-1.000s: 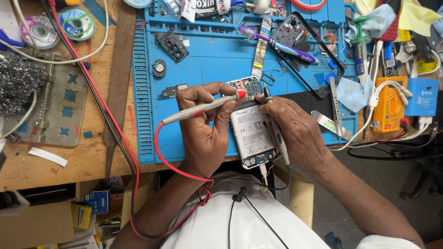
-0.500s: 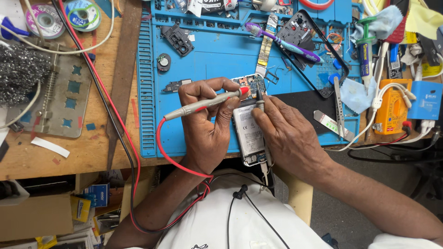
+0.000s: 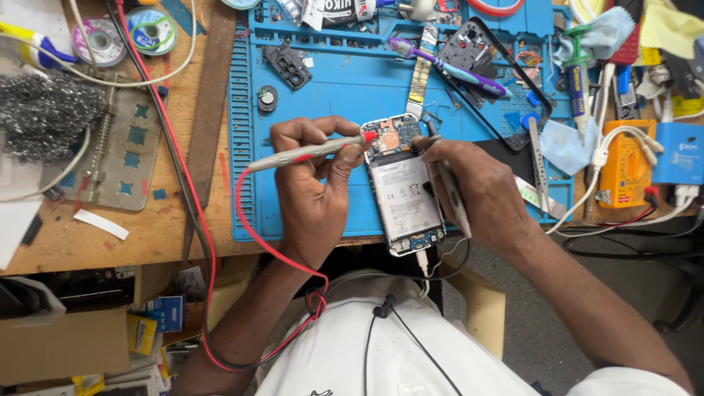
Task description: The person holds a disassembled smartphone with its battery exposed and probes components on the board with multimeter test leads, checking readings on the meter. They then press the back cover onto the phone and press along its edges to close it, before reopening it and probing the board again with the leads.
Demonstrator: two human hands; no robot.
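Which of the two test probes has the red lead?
The probe in the left hand: a red wire runs from its back end. The right hand's probe trails a dark one.

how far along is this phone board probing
Done: the phone lies opened on the blue mat, back off, battery and board bare, a cable plugged in its bottom end. In hand: the left hand holds the red probe on the upper board, the right hand a second probe. Left: closing; the frame lies apart.
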